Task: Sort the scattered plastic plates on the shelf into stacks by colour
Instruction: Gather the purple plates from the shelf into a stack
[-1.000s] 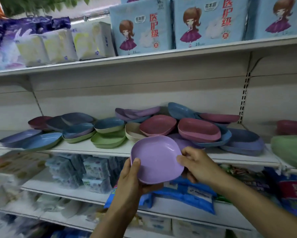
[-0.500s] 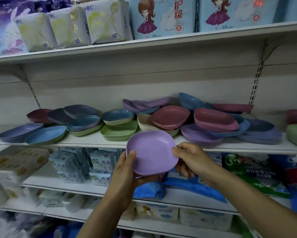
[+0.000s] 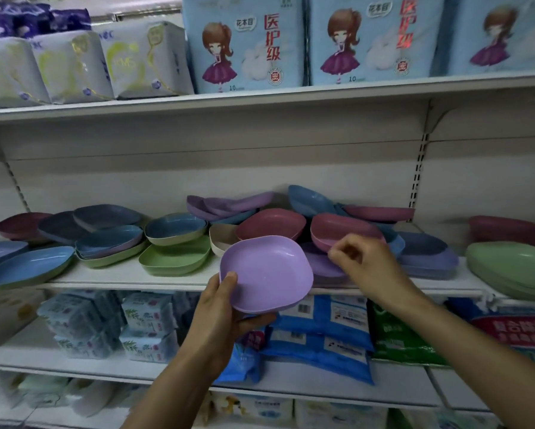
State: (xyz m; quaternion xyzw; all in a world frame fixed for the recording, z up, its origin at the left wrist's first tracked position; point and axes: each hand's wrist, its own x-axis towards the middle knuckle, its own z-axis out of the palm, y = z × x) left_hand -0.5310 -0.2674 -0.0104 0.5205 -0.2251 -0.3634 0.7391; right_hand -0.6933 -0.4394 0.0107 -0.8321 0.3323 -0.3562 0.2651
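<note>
My left hand (image 3: 221, 317) grips a light purple plate (image 3: 267, 274) from below, thumb on its left rim, just in front of the shelf (image 3: 111, 275). My right hand (image 3: 362, 263) has come off that plate and hovers, fingers loosely curled and empty, over a second purple plate (image 3: 322, 266) lying on the shelf. Behind it sit two pink plates (image 3: 272, 224) (image 3: 337, 229). Green plates (image 3: 176, 258), blue plates (image 3: 28, 267) and a leaning purple pile (image 3: 226, 204) are scattered along the shelf.
A green plate stack (image 3: 514, 267) and a pink plate (image 3: 507, 229) lie at the far right. Blue product packs (image 3: 244, 44) fill the upper shelf. Blue bags (image 3: 322, 332) and tissue packs (image 3: 148, 323) fill the shelf below.
My right hand let go of the purple plate's right rim and moved up and right over the shelf. The left hand alone holds the plate now.
</note>
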